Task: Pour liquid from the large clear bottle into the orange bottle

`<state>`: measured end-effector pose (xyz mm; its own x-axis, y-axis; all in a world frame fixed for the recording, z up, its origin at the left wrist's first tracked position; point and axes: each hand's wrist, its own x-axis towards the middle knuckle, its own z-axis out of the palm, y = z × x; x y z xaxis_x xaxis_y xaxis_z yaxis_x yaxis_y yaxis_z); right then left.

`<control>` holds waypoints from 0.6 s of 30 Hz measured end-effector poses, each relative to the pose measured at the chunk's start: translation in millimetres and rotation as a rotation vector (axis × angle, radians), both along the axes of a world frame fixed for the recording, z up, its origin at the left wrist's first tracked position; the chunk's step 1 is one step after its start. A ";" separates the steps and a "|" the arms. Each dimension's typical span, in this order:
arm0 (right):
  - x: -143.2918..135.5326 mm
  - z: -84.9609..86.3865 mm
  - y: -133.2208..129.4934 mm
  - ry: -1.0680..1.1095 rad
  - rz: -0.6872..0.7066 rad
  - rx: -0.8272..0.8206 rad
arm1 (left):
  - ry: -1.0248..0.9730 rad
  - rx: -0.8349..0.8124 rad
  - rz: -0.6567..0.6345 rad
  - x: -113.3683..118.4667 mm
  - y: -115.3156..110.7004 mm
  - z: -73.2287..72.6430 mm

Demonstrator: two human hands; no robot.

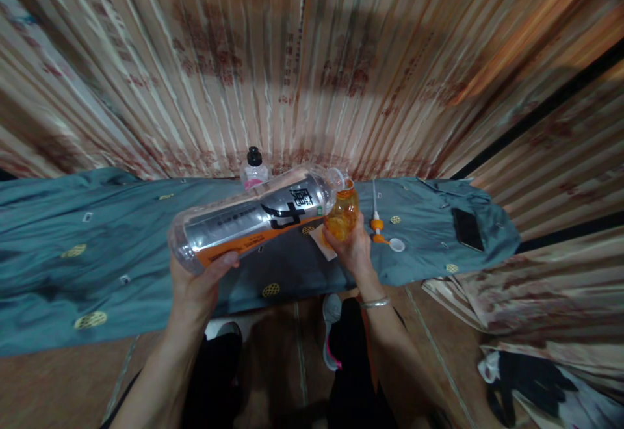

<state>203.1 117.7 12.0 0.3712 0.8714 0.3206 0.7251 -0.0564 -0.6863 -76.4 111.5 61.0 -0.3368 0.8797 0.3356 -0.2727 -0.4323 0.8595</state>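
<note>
As one clear bottle [253, 216] tilts | left hand [195, 289] grips it | right hand [355, 247] grips one amber bottle [343, 213]

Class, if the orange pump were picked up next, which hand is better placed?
Probably the right hand: it is nearer the orange pump, though it would first have to release the amber bottle. The left hand is farther away, holding the base end of the large bottle.

Large clear plastic bottle with silver-and-orange label [253, 216] meets small rounded transparent orange bottle [342, 211]

The large bottle slants up from the left hand [199, 286] gripping its base; its open neck is at the small bottle's open mouth, above the right hand's [355, 247] grip.
</note>
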 end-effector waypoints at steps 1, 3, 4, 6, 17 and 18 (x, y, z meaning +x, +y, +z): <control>0.3 -0.6 0.0 0.003 0.006 0.003 | 0.002 0.004 0.001 0.1 0.1 0.1; 1.3 -3.2 0.7 0.009 0.014 0.013 | 0.004 0.015 0.004 0.1 0.6 -0.4; 1.9 -5.2 1.5 0.010 0.013 0.020 | 0.005 0.020 0.005 0.1 1.0 -0.9; 3.4 -10.5 3.6 0.003 -0.001 0.039 | 0.009 0.028 0.007 -0.2 1.7 -2.2; 9.4 -28.7 8.3 -0.027 -0.010 0.112 | 0.017 0.010 -0.013 -1.1 1.0 -3.9; 9.6 -28.7 8.5 -0.024 -0.009 0.111 | 0.015 0.006 -0.016 -0.8 0.9 -3.3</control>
<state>212.7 126.1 -16.8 0.3703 0.8267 0.4237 0.7412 0.0119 -0.6711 -77.3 112.5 57.7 -0.3177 0.8831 0.3453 -0.2670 -0.4327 0.8611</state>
